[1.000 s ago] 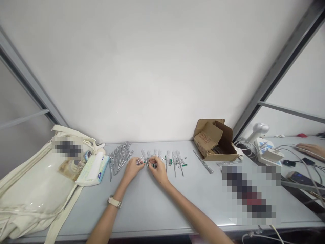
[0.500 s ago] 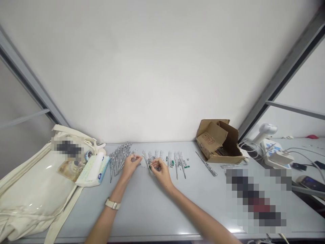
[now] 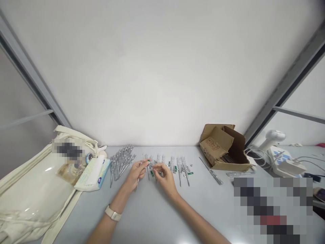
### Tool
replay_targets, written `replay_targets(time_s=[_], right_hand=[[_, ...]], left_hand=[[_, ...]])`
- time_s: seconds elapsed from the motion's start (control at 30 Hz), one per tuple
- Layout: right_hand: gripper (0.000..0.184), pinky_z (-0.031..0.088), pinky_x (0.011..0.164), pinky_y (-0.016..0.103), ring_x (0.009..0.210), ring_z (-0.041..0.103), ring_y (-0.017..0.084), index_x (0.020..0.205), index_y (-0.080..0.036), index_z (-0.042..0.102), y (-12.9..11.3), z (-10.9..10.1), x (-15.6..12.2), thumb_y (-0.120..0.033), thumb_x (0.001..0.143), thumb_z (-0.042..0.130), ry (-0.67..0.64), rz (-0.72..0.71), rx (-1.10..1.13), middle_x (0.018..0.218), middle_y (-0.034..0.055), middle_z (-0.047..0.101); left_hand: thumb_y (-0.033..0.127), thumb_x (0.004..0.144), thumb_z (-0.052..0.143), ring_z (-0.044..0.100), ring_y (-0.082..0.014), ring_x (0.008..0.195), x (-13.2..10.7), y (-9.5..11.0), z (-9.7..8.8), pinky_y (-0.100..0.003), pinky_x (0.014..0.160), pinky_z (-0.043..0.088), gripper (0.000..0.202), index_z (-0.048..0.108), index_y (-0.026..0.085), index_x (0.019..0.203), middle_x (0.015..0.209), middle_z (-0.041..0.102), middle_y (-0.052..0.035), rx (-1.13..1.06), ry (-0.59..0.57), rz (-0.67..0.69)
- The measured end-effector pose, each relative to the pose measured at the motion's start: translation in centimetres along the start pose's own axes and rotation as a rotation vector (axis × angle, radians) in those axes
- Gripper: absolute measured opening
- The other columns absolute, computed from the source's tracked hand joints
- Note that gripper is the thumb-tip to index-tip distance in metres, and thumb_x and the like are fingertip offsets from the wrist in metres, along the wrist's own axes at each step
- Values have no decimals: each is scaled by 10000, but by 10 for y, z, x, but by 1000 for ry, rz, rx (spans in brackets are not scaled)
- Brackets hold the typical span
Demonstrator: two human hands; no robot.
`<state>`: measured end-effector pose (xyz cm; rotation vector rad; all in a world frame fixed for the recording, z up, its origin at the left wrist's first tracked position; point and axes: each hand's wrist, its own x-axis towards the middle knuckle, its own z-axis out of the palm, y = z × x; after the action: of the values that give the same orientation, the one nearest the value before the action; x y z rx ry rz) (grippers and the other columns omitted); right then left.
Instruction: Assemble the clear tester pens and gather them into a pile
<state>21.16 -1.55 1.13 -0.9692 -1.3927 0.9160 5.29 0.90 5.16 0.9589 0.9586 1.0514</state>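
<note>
My left hand point(image 3: 137, 173) pinches a clear test-pen screwdriver point(image 3: 141, 166) whose metal tip points down toward the table. My right hand point(image 3: 164, 176) is closed in a pinch close beside it, fingers on a small green part point(image 3: 151, 173) at the pen's end. Both hands hover over a row of similar clear pens and small green parts point(image 3: 177, 164) lying on the grey table point(image 3: 157, 217). A pile of finished-looking pens point(image 3: 120, 159) lies just left of my left hand.
A cream tote bag point(image 3: 33, 189) and a tissue pack point(image 3: 92, 173) sit at the left. An open cardboard box point(image 3: 224, 147) stands at the right, one loose pen point(image 3: 210, 171) before it. White devices and cables point(image 3: 281, 157) lie at the far right.
My left hand went out to the pile at the left and came back toward the middle holding a pen. My right hand stayed near the row. The camera view shifted slightly.
</note>
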Motion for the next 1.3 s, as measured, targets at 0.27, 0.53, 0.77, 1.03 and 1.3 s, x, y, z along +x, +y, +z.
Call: replay_targets(time_s=[0.27, 0.53, 0.77, 1.03, 1.3], right_hand=[[284, 522, 802, 330, 798, 679, 186, 865, -190, 642, -7, 1, 4, -407, 726, 759, -27, 286, 407, 852, 39, 693], [324, 526, 805, 313, 788, 685, 175, 867, -178, 679, -18, -4, 6, -406, 678, 809, -38, 360, 454, 822, 42, 718], [346, 527, 871, 351, 840, 695, 195, 916, -185, 710, -20, -11, 10, -438, 695, 791, -47, 397, 502, 857, 62, 743], [329, 512, 880, 322, 823, 684, 169, 886, -193, 728, -22, -16, 13, -421, 665, 818, -51, 449, 565, 847, 47, 734], [306, 512, 858, 329, 824, 682, 180, 873, -186, 704, -15, -20, 14, -416, 694, 798, -88, 386, 495, 796, 35, 722]], left_hand=[[381, 648, 815, 172, 24, 405, 0, -2, -1, -166, 386, 55, 432, 533, 178, 905, 694, 455, 85, -79, 36, -32], [418, 634, 817, 165, 20, 406, -2, 0, 2, -191, 396, 46, 459, 537, 159, 888, 695, 505, 58, -4, 19, -46], [464, 631, 815, 140, -24, 432, -6, 2, 4, -217, 415, 55, 447, 564, 160, 841, 527, 265, 115, 73, -2, -45], [463, 643, 810, 139, -28, 431, -3, -4, 1, -213, 414, 65, 412, 559, 175, 797, 515, 234, 116, 109, 7, -16], [462, 587, 840, 168, -10, 413, -4, -2, 5, -198, 406, 82, 444, 559, 162, 754, 515, 304, 111, 138, 66, -20]])
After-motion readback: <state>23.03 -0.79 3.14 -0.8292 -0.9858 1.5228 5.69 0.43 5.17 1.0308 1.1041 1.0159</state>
